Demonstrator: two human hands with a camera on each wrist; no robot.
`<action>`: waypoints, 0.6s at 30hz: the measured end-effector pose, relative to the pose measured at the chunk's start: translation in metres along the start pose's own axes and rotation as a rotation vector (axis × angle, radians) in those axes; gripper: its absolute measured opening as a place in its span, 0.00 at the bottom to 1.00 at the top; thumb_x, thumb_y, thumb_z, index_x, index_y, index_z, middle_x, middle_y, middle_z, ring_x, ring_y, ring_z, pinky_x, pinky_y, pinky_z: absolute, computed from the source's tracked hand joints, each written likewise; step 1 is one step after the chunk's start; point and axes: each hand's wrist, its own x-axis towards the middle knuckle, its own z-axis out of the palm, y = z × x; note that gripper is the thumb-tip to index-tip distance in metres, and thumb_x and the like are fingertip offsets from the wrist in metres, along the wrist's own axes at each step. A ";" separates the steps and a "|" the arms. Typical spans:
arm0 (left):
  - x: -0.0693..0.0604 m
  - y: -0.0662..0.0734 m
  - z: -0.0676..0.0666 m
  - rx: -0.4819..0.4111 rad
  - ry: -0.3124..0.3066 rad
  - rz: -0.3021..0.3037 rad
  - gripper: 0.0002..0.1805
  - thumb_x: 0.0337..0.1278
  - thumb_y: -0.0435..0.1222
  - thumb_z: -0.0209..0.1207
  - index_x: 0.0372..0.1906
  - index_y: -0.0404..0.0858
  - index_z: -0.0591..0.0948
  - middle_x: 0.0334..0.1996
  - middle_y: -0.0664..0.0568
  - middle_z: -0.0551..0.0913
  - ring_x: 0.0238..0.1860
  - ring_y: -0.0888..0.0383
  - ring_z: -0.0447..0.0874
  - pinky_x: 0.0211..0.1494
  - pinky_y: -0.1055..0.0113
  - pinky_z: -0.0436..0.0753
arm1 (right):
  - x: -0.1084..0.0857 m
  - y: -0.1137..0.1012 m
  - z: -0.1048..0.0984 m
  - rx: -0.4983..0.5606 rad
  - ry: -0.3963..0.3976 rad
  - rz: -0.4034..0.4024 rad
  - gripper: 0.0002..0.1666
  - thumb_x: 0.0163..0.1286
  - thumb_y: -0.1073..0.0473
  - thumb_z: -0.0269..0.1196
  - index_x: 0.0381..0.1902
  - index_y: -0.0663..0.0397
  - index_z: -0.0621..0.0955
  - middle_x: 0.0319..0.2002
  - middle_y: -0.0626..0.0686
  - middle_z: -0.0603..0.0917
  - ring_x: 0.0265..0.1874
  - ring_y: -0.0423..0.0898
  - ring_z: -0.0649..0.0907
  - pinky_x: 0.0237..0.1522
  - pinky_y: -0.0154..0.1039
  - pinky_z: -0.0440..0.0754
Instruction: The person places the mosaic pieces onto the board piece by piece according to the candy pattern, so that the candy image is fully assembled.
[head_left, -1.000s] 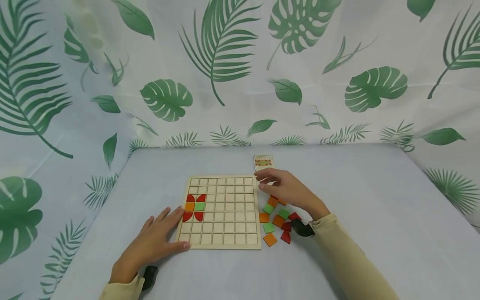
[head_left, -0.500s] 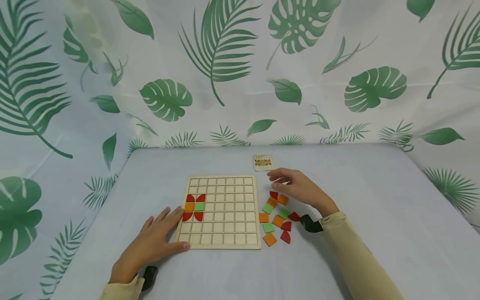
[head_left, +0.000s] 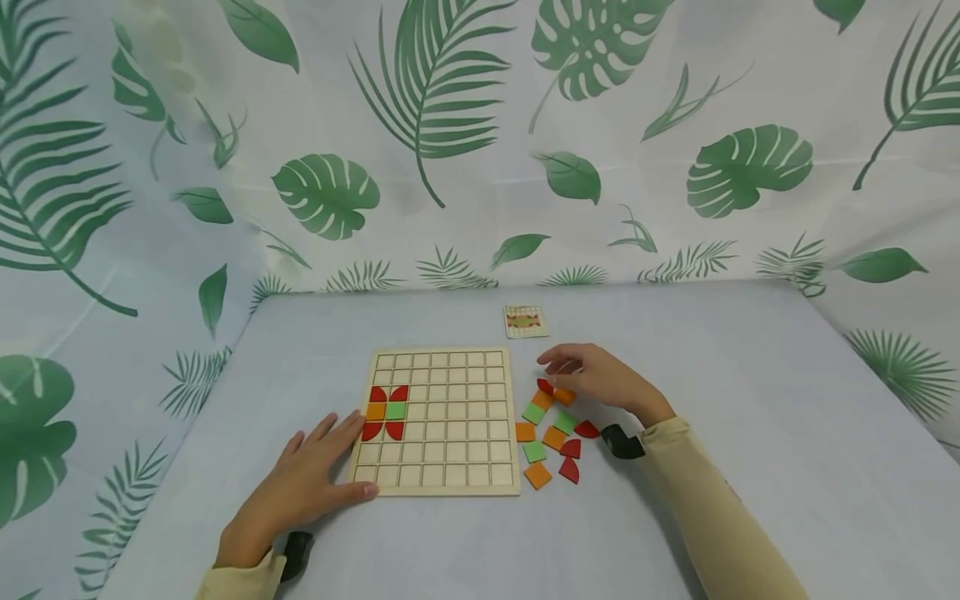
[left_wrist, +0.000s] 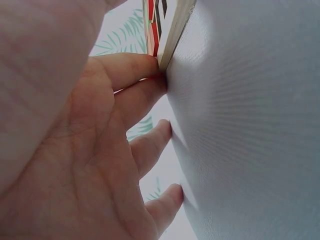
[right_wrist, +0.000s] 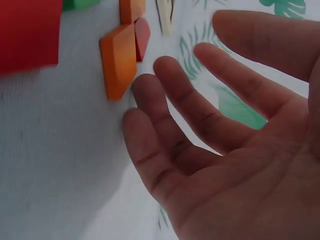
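Main risk: the right hand hangs low over the far end of the loose pieces; they crowd together, touching or overlapping, so fingers could drag a neighbor along or grab two. Second risk: left hand touches the board at its left edge and near-left corner; a sideways push would likely skew it and jog the set pieces.

Right grip wide, fingers loosely bent, nothing in it; nearest is an orange square, apart from the fingertips. Left grip also wide, fingers spread, thumb at the corner, not wrapped around anything.

Board: pale wood look, square, grooved grid, flat on the tabletop. Four red quarter-rounds plus one orange and one green square sit at its left side. Loose ones lie right of it, same three colors. Patterned card beyond its far-right corner.
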 end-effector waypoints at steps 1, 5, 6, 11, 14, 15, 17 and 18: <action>0.000 0.000 0.000 0.001 0.002 0.002 0.58 0.56 0.60 0.75 0.84 0.38 0.64 0.82 0.42 0.63 0.83 0.32 0.50 0.78 0.25 0.46 | 0.000 0.001 0.000 -0.013 -0.004 0.004 0.20 0.77 0.62 0.63 0.63 0.63 0.84 0.54 0.57 0.88 0.54 0.56 0.84 0.58 0.54 0.84; 0.000 0.001 0.000 0.007 0.003 -0.003 0.58 0.56 0.60 0.75 0.84 0.38 0.64 0.82 0.42 0.63 0.83 0.32 0.50 0.78 0.25 0.46 | 0.000 0.006 -0.003 -0.053 -0.024 0.031 0.18 0.74 0.63 0.66 0.59 0.63 0.85 0.53 0.57 0.88 0.52 0.55 0.84 0.58 0.56 0.84; 0.000 0.001 0.000 0.006 0.004 -0.004 0.58 0.56 0.60 0.75 0.84 0.38 0.64 0.82 0.42 0.63 0.83 0.32 0.50 0.78 0.25 0.46 | 0.000 0.008 -0.004 -0.061 -0.028 0.044 0.18 0.74 0.63 0.66 0.59 0.63 0.85 0.52 0.57 0.87 0.51 0.55 0.83 0.58 0.56 0.83; 0.001 -0.001 0.001 0.000 0.006 -0.010 0.58 0.55 0.60 0.75 0.84 0.38 0.64 0.82 0.42 0.63 0.83 0.33 0.49 0.78 0.25 0.45 | -0.003 0.017 -0.009 -0.100 -0.045 0.066 0.17 0.69 0.62 0.71 0.55 0.59 0.86 0.50 0.55 0.85 0.52 0.56 0.81 0.61 0.58 0.80; 0.001 -0.001 0.002 -0.003 0.006 -0.012 0.59 0.55 0.61 0.75 0.84 0.38 0.64 0.82 0.42 0.63 0.83 0.33 0.49 0.78 0.25 0.44 | -0.005 0.020 -0.010 -0.124 -0.053 0.059 0.16 0.67 0.64 0.72 0.52 0.57 0.86 0.50 0.55 0.84 0.52 0.57 0.79 0.62 0.58 0.78; 0.001 -0.001 0.002 -0.002 0.006 -0.012 0.59 0.54 0.61 0.75 0.84 0.38 0.64 0.82 0.42 0.63 0.83 0.33 0.49 0.78 0.25 0.45 | -0.005 0.021 -0.011 -0.129 -0.057 0.052 0.16 0.67 0.65 0.72 0.52 0.57 0.86 0.50 0.55 0.83 0.52 0.57 0.78 0.62 0.58 0.78; 0.000 -0.001 0.002 -0.003 0.007 -0.013 0.59 0.54 0.61 0.75 0.84 0.38 0.64 0.82 0.42 0.63 0.83 0.33 0.49 0.78 0.25 0.44 | -0.006 0.022 -0.011 -0.132 -0.058 0.053 0.16 0.66 0.66 0.72 0.51 0.55 0.86 0.50 0.55 0.82 0.53 0.57 0.77 0.61 0.57 0.78; 0.000 -0.001 0.002 -0.005 0.007 -0.014 0.59 0.54 0.60 0.75 0.84 0.38 0.64 0.82 0.42 0.63 0.83 0.33 0.49 0.78 0.25 0.44 | -0.006 0.022 -0.010 -0.128 -0.059 0.051 0.16 0.66 0.67 0.72 0.51 0.55 0.86 0.50 0.55 0.81 0.53 0.57 0.77 0.61 0.56 0.78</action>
